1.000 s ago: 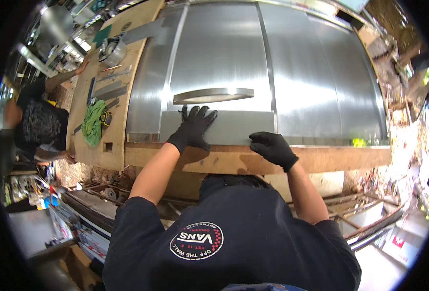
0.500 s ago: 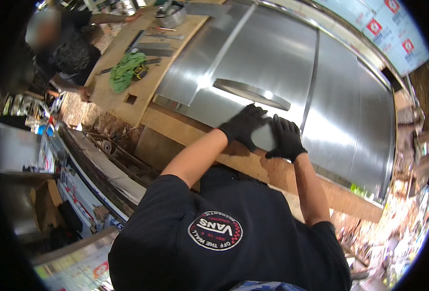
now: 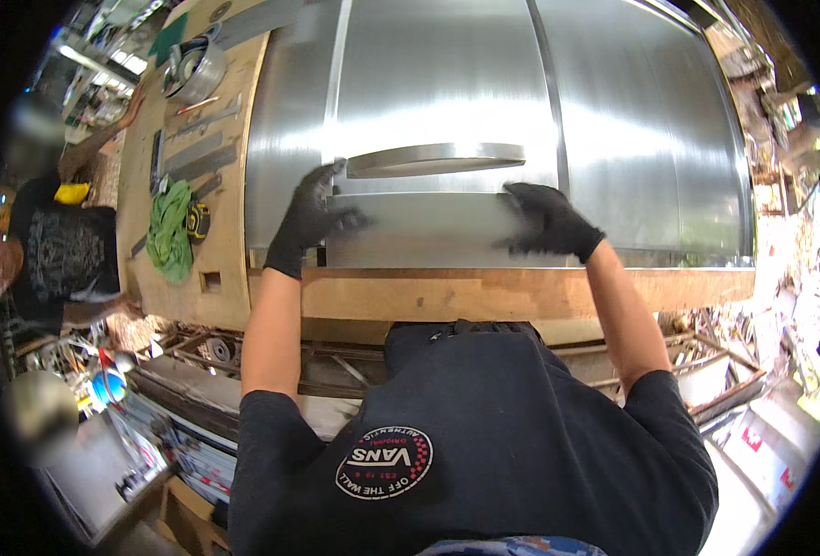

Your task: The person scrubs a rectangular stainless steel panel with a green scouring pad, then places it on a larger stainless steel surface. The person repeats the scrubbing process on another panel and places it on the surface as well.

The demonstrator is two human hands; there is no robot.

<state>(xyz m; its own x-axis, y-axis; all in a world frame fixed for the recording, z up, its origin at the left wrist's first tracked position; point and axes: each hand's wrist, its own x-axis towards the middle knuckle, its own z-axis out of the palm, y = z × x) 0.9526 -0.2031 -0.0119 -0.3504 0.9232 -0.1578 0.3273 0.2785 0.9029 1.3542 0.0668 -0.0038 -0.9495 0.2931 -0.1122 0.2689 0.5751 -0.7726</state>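
Observation:
A large brushed stainless steel panel (image 3: 447,69) lies on a wooden-edged bench, crossed by two raised seams. Near its front edge sits a bowed metal handle (image 3: 436,161). Below the handle, a flat grey metal strip (image 3: 428,227) spans between my hands; whether it is loose or part of the panel I cannot tell. At the strip's left end is my left hand (image 3: 313,218), in a black glove, fingers spread. My right hand (image 3: 554,222), gloved alike, is at the right end with its fingers apart. The fingertips nearest the strip are blurred.
On a wooden board (image 3: 229,213) to the left lie a green cloth (image 3: 169,232), a yellow-black tape measure (image 3: 198,220), flat metal bars (image 3: 197,153) and a metal pot (image 3: 197,74) of tools. Another person (image 3: 63,241) is beyond it. The bench's wooden edge (image 3: 521,295) runs before me.
My hands were close together at the panel's front edge; they have moved apart to either side of the grey strip. My view has turned, so the panel now appears square in front of me.

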